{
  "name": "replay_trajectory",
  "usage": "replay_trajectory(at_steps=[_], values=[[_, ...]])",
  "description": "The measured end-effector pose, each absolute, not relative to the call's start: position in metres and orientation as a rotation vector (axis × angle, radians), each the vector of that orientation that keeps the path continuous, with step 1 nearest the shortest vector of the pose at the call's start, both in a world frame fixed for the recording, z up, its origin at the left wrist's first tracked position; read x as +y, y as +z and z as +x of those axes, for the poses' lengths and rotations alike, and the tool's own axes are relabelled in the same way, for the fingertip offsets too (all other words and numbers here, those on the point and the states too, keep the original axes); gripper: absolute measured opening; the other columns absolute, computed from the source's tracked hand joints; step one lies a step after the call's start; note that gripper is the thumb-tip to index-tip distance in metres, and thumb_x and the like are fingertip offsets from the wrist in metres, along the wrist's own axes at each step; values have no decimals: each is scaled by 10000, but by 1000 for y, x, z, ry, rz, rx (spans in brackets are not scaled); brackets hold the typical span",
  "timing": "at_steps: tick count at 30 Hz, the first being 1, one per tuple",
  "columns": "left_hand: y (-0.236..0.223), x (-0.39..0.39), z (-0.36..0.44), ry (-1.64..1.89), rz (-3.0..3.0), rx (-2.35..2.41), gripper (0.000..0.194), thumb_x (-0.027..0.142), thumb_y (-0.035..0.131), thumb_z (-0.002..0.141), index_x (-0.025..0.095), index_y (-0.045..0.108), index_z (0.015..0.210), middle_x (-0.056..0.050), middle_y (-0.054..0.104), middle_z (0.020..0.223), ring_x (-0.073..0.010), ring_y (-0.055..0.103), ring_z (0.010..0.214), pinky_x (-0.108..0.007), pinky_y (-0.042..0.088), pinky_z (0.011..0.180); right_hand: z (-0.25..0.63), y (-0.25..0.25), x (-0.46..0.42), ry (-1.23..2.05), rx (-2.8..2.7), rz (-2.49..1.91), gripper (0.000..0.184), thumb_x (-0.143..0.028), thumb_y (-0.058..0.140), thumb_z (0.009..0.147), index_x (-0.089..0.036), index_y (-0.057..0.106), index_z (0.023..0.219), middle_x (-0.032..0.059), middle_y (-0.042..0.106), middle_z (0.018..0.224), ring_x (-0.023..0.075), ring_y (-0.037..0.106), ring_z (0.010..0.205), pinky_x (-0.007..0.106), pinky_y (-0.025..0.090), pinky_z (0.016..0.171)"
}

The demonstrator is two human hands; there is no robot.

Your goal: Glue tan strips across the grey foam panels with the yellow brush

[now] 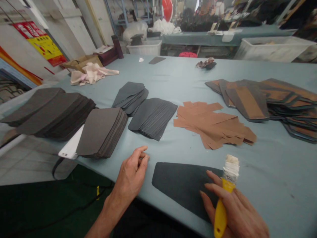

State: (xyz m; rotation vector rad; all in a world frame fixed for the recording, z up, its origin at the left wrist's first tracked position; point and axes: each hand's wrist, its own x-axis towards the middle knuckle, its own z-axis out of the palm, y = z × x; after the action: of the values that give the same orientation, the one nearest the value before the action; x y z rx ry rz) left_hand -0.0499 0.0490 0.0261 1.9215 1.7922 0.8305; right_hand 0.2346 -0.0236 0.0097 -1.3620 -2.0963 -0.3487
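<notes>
On the far left, a red and yellow poster [39, 43] hangs on the wall. Below it, two broad stacks of dark grey panels [52, 114] lie on the blue-grey table [173, 76], and a third stack [101, 132] sits nearer the person, its corner over a white rectangular object [70, 143] at the table's edge. Behind them lie a pink cloth [91, 73] and a cardboard box [81, 62].

The left hand [131, 175] rests on the table with its fingers [141, 155] loosely curled, holding nothing, just beside a single dark panel [183, 188] that lies flat near the table's front edge. Two more fanned stacks [151, 117] lie ahead of it, well apart from the hand.

Further right is a loose pile of tan strips [213, 124]. The right hand [235, 208] lies over the panel's right end, its fingers [218, 195] wrapped around the yellow handle of a brush [229, 177], whose white bristles look crusted and point up, clear of the panel. Beyond it spreads a heap of dark panels with tan centres [262, 102], and a white bin [272, 49] stands behind the table.
</notes>
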Motion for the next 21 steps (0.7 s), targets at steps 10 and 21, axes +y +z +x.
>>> replay_trajectory(at_steps=[10,21], values=[[24,-13,-4,908,2482,1316,222,152,529,1007,190,672,1173,-82,758,1186,-235,695,1146,-382,597,1000,229,1,-10,-303,-2163,-1370,219,-326,541,1091,-149,668,1072,167,743,1262,253,703,1000,379,525,901],[1,-19,6,884,2498,1369,211,245,580,1003,187,690,1173,-67,735,1280,-265,626,1242,-438,543,1070,250,2,-15,83,-1941,-1529,270,-419,590,1051,-224,672,1219,97,768,1221,254,758,1025,372,586,834]])
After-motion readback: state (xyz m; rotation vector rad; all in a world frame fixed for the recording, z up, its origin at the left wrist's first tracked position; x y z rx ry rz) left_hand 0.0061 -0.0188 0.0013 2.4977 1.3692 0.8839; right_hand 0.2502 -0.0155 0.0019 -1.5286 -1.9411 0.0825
